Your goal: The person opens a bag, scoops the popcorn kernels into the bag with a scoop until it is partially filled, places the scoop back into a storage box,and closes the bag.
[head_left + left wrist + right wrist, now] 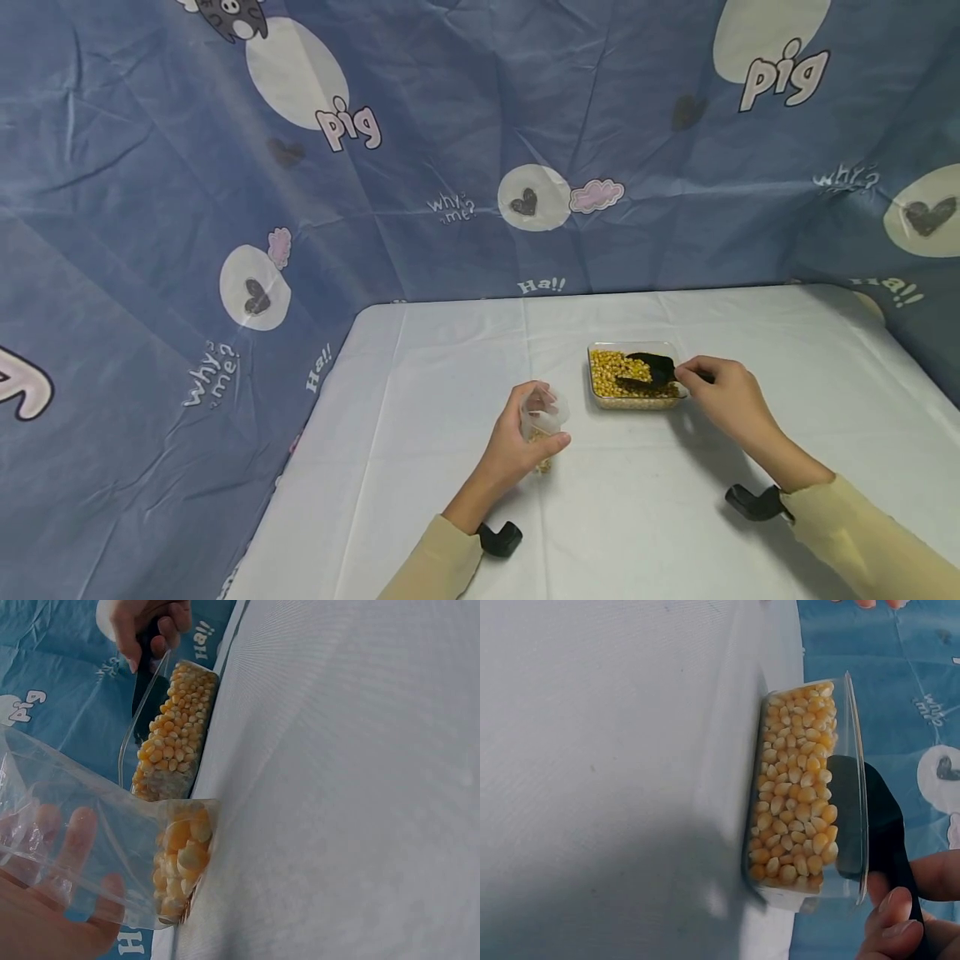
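The right hand [726,402] is tightly pinching a black plastic scoop [660,370]; leftward, the widely curved left hand [513,443] is holding a clear plastic bag [139,832].

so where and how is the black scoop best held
Probably by its narrow handle, coming from the person's right. The black scoop has its wide head inside the clear container, at the corn kernels, while the handle points out past the right-hand rim, leaving room for finger and thumb. The right hand grips it there.
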Available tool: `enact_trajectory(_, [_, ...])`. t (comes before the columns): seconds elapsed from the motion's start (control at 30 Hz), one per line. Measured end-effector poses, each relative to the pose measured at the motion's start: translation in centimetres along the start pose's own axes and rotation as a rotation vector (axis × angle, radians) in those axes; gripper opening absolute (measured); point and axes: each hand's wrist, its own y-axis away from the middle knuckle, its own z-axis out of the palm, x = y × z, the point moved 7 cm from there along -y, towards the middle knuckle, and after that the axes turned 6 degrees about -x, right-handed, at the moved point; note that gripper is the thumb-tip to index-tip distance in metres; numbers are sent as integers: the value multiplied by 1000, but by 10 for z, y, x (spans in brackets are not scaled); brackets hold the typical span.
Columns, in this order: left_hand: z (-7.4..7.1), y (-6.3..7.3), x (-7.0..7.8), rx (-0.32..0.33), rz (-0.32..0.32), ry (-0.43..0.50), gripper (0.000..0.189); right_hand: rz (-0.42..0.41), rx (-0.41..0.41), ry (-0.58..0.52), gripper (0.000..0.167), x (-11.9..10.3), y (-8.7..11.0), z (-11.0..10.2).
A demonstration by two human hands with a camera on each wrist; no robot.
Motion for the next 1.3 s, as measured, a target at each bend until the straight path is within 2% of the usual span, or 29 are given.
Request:
enact_trajectory(0.23, [-1, 0, -2, 2, -15, 1, 65, 22, 7, -47, 35, 6, 3, 1])
enact_trajectory(0.63, [-1, 0, -3, -4, -23, -7, 69, 17, 49, -60, 35, 7, 4, -4])
enact_trajectory(0.9, [0, -3, -38, 14, -16, -19, 71, 36, 55, -77, 37, 5, 5, -9])
enact_trajectory(1.3, [-1, -3, -39, 29, 19, -68, 70, 56, 50, -88, 38, 0, 7, -12])
